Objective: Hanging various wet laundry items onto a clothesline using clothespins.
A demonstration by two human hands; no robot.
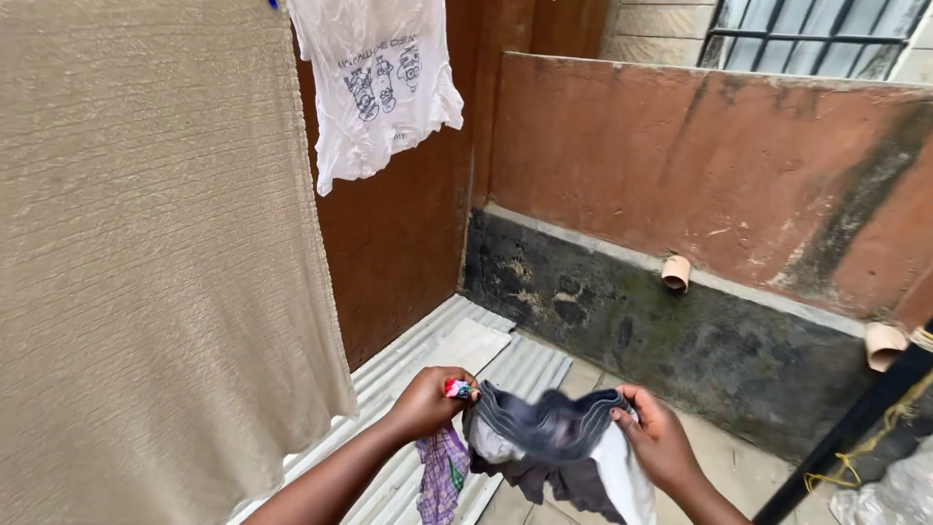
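Hanging cloth (146, 253), 9 o'clock: beige, ribbed. T-shirt (377, 83), 12 o'clock: white, dark cartoon print. Held garment (559, 437), 6 o'clock: dark grey, white. Checked cloth (442, 472): purple plaid. Wall (719, 165), 2 o'clock: rust-red, black base.

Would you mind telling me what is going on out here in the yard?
A person is handling laundry in a walled yard. Both hands stretch open a dark grey garment by its waistband: the left hand also holds clothes pegs and a purple checked cloth, while the right hand pinches the other side. A beige towel and a white printed T-shirt already hang nearby.
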